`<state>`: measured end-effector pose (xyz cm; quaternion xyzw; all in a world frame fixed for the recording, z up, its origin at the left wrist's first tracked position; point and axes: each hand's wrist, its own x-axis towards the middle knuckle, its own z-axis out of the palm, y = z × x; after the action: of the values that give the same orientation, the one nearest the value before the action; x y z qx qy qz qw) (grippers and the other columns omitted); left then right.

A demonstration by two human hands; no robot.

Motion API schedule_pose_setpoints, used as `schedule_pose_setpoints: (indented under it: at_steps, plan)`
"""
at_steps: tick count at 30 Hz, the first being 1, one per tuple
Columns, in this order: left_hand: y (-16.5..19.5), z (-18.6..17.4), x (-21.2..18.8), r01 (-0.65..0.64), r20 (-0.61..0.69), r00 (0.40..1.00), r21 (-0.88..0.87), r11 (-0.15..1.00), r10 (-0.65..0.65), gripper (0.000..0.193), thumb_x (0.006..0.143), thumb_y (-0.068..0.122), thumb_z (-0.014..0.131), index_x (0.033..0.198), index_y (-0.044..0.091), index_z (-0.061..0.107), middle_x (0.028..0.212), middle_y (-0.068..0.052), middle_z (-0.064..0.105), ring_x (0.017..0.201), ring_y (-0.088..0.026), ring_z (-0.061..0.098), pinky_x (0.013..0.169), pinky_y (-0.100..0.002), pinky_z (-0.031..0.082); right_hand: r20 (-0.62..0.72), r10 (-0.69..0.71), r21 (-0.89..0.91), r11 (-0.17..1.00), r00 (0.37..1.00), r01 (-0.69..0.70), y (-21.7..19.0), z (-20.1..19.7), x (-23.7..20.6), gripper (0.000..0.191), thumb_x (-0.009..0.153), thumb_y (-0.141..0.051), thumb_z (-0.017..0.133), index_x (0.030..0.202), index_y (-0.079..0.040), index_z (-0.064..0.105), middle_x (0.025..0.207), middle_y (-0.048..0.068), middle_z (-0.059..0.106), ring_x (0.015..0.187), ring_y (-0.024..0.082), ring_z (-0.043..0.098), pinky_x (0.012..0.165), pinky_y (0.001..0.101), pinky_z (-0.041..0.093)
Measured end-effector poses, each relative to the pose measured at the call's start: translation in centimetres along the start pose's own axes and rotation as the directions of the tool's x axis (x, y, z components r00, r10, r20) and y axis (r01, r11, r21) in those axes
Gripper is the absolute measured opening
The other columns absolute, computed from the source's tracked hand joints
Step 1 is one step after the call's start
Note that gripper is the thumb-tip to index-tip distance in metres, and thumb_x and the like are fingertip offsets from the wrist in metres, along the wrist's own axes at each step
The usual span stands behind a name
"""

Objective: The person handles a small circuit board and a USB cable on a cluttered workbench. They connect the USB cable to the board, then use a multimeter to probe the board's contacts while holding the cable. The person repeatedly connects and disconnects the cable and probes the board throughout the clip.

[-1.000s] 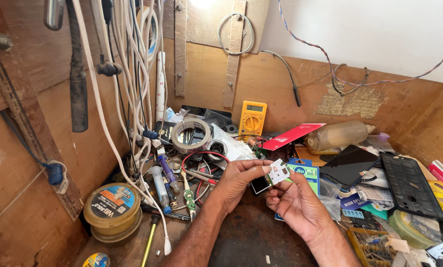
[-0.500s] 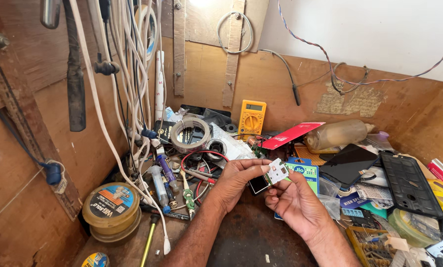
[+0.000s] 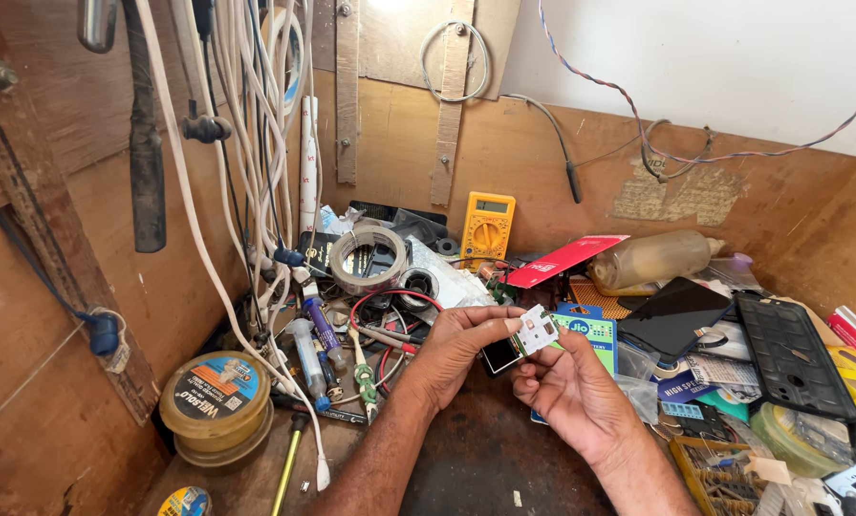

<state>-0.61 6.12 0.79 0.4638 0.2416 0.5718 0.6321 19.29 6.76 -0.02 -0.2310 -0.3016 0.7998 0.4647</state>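
Centrally, both hands meeting over the dark worn bench (image 3: pixel 485 459): left hand (image 3: pixel 456 349) pinching a small white circuit board (image 3: pixel 536 331) by its left edge, thumb and forefinger closed on it; right hand (image 3: pixel 566 387) curled beneath and just right of it, fingertips (image 3: pixel 528 368) touching the board's lower edge. Board tilted, long axis running roughly lower-left to upper-right, held between the 2 hands, nearer the left hand's grip. Just behind the board, a small dark phone-like slab (image 3: pixel 498 355), partly hidden. Beyond, a blue-and-green card pack (image 3: pixel 595 334) touching the right hand's far side. Further out to the left, red and black wires (image 3: pixel 390 306), syringe-style tubes (image 3: pixel 313 344), a roll of tape (image 3: pixel 370 258), a yellow tin (image 3: pixel 216 406). Against the back board, a yellow multimeter (image 3: pixel 487 227). Off to the right, a black tablet-shaped panel (image 3: pixel 674 317), a dusty plastic bottle (image 3: pixel 659 260), a black phone back cover (image 3: pixel 793 355). Hanging at left, white cables (image 3: pixel 256 143).
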Motion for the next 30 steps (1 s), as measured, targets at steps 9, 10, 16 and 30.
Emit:
schedule_pose_setpoints:
  at_steps: [9,10,16,30]
  plan:
    - [0.06,0.06,-0.08,0.005,-0.006,1.000,-0.006,1.000,-0.005,0.034,0.088,0.017,0.076,0.117,-0.001,0.076,0.102,-0.007,0.078,0.096,-0.011,0.070,0.093,-0.026,0.052,-0.016,-0.009,0.008,1.000,1.000,0.009,0.08,0.00,-0.01,0.050,0.084,-0.035,0.078,0.117,-0.001,0.061,0.094,0.009,0.064,0.080,0.019,0.051,0.071,0.0348,0.048]
    - [0.07,0.04,-0.10,0.004,0.000,1.000,-0.010,1.000,-0.004,0.034,0.088,0.017,0.076,0.116,-0.001,0.076,0.102,-0.007,0.078,0.096,-0.011,0.070,0.093,-0.027,0.052,-0.013,-0.008,0.013,1.000,1.000,0.009,0.09,-0.01,-0.01,0.050,0.084,-0.035,0.078,0.117,-0.001,0.061,0.094,0.009,0.064,0.080,0.019,0.051,0.071,0.0348,0.048]
    - [0.10,0.02,-0.06,0.007,0.004,1.000,-0.017,1.000,-0.006,0.034,0.088,0.017,0.076,0.116,-0.001,0.076,0.103,-0.007,0.078,0.096,-0.011,0.070,0.094,-0.027,0.052,-0.012,-0.005,0.021,1.000,1.000,0.006,0.13,-0.09,0.00,0.050,0.083,-0.034,0.078,0.117,-0.002,0.061,0.094,0.009,0.064,0.080,0.019,0.050,0.070,0.0350,0.048]
    - [0.14,0.04,-0.09,0.011,-0.003,1.000,-0.012,1.000,-0.011,0.033,0.088,0.017,0.076,0.116,-0.001,0.076,0.101,-0.007,0.078,0.093,-0.011,0.070,0.091,-0.027,0.052,0.003,-0.014,0.014,1.000,1.000,0.014,0.11,0.08,-0.03,0.049,0.085,-0.035,0.076,0.118,-0.001,0.060,0.094,0.009,0.064,0.080,0.019,0.050,0.070,0.0346,0.048]
